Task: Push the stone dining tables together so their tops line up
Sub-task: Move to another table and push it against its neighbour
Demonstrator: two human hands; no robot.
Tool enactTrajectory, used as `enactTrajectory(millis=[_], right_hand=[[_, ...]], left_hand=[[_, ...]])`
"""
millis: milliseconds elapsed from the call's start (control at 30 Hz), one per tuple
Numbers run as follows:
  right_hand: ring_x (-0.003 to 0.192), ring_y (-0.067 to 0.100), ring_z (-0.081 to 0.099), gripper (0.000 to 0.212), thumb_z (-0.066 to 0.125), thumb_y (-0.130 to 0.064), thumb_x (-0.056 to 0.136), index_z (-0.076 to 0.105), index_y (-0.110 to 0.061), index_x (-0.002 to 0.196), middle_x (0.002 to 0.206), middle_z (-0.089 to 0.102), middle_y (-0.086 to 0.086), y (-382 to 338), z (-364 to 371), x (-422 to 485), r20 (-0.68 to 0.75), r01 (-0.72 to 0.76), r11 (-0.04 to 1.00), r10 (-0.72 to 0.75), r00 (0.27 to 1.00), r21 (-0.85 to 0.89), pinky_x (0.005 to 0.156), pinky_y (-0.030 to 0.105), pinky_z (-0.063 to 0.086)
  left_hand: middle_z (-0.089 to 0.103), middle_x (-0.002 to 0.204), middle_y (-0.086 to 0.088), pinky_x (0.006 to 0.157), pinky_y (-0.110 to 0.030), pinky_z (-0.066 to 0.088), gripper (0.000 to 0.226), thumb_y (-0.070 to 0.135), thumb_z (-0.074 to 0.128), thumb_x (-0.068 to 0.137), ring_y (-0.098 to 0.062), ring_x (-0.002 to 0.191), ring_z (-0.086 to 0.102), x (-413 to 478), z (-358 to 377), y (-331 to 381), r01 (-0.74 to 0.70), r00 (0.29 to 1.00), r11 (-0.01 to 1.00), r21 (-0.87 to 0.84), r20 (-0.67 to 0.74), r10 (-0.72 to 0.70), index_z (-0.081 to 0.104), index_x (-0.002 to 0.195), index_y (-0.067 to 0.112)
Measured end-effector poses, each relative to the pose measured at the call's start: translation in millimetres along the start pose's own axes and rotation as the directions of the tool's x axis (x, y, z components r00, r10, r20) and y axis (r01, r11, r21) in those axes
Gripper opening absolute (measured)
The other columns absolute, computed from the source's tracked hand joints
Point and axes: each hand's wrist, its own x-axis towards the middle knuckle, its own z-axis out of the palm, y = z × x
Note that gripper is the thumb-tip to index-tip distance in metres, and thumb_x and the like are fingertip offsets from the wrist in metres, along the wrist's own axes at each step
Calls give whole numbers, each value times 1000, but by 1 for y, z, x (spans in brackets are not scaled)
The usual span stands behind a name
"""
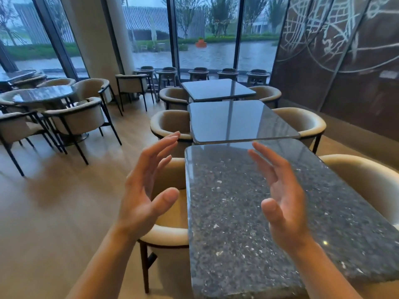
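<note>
Three stone tables in a row: near table (248, 223) sits just beside middle table (237, 121), edges skewed, not flush; far table (216, 89) near, offset. Left hand (142, 190) and right hand (282, 203) hover over the near table, fingers spread, holding nothing. Judged: closing up partly done, lining up left.

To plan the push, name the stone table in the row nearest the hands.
The speckled near table, under the right hand; middle table and far table lie beyond.
</note>
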Motion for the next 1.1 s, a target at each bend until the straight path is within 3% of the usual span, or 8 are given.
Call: enactTrajectory(millis=[167,467,800,967,1100], right_hand=[[150,22,47,100,51,-89,84,44,-19,155,159,51,-8,48,44,45,-61,8,1000,-7,998,6,122,35,38],[147,26,50,103,52,-85,88,43,-6,154,158,52,-3,105,150,148,-128,42,999,-39,991,27,121,41,41],[149,25,48,105,53,-86,86,42,-8,155,159,50,-2,128,275,201,-210,5,988,-38,977,-152,122,48,39],[149,28,47,101,53,-85,87,43,-11,155,161,49,4,121,325,213,-333,-49,963,-43,942,-264,121,51,38],[149,30,47,96,54,-83,89,44,-13,156,161,49,5,114,337,211,-442,-105,936,-57,895,-335,121,50,38]], left_hand=[[54,159,5,122,-50,43,74,79,70,83,-27,151,49,38,-46,-51,7,998,1000,11,62,-8,54,147,45],[53,161,3,121,-51,42,74,78,69,84,-27,151,49,129,-143,-119,15,987,999,36,159,-21,53,148,43],[53,161,4,119,-53,43,74,79,68,84,-29,151,49,192,-261,-210,-20,966,984,-180,250,66,52,149,47],[53,159,-2,119,-47,44,85,77,69,85,-31,150,50,228,-296,-242,22,927,951,-308,363,96,51,148,22],[55,158,10,120,-53,44,83,80,70,82,-29,149,51,255,-292,-260,33,877,913,-406,450,169,53,144,26]])
